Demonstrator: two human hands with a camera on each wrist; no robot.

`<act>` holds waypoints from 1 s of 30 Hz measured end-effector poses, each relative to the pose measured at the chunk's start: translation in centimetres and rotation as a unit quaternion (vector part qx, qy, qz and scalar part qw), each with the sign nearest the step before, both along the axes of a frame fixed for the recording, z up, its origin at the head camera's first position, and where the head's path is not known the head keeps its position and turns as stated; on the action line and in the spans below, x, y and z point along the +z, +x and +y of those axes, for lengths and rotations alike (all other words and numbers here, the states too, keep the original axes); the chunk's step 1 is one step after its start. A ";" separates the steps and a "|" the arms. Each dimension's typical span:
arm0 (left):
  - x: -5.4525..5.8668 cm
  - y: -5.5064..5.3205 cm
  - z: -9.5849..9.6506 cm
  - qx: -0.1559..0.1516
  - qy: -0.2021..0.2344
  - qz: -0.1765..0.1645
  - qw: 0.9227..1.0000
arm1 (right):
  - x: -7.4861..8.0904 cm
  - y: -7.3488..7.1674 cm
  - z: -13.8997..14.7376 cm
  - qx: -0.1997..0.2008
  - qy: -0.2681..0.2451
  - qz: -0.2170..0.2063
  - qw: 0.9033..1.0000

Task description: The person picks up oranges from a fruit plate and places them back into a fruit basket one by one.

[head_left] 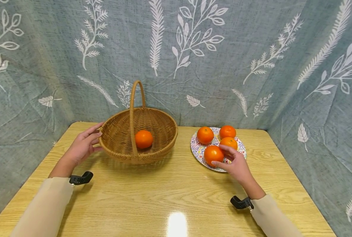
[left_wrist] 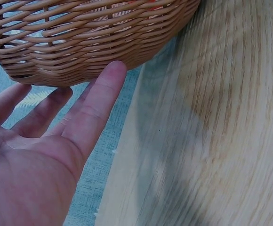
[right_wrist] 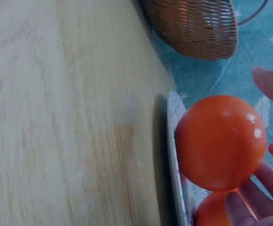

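My left hand point(head_left: 82, 145) is at the left side of a wicker basket point(head_left: 116, 154) with a tall handle. Its fingertips point(left_wrist: 114, 70) touch the woven side near the rim. One orange point(head_left: 144, 139) lies inside the basket. Over on the right, my right hand point(head_left: 235, 163) reaches around the nearest orange point(head_left: 213, 155) on a patterned plate point(head_left: 197, 152). In the right wrist view the thumb point(right_wrist: 270, 84) stands apart from that orange point(right_wrist: 221, 141), while the other fingers are close along its side.
Three more oranges sit on the plate: one at back left point(head_left: 205, 135), one at back right point(head_left: 227, 132), one beside the right fingers point(head_left: 230, 143). A grey-blue curtain with white leaves point(head_left: 164, 65) hangs behind the wooden table point(head_left: 140, 194).
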State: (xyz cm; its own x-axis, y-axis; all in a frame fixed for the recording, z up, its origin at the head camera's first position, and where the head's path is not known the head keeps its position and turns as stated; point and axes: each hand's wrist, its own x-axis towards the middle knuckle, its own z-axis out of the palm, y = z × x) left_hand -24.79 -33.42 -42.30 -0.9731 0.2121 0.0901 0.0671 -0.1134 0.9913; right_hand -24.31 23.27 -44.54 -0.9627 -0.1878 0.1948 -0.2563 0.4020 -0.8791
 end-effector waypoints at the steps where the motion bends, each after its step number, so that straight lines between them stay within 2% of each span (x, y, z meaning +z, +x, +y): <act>1: 0.0 0.0 0.0 0.001 -0.002 -0.001 1.000 | -0.1 0.0 0.0 -0.001 0.001 -0.001 1.000; 7: 0.0 0.0 0.1 0.005 -0.011 -0.003 1.000 | -0.6 -0.4 -0.2 -0.003 0.020 -0.014 1.000; 15: 0.0 0.1 0.3 0.002 -0.011 0.002 1.000 | -0.5 -0.6 -0.5 -0.016 0.046 -0.017 0.999; 23: 0.0 0.1 0.2 0.000 -0.004 -0.001 1.000 | -1.1 -1.1 -0.8 -0.015 0.040 -0.023 0.999; 30: -0.1 0.1 0.1 -0.003 -0.002 0.000 1.000 | -0.7 -1.1 -1.3 -0.012 0.018 -0.034 0.999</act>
State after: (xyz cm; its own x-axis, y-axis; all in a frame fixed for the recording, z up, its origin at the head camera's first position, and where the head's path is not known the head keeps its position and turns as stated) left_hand -24.72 -33.27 -42.35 -0.9716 0.2188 0.0897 0.0668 -0.1100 0.9917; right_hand -25.39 22.02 -45.26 -0.9778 -0.1707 0.1219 -0.1861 0.4379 -0.8795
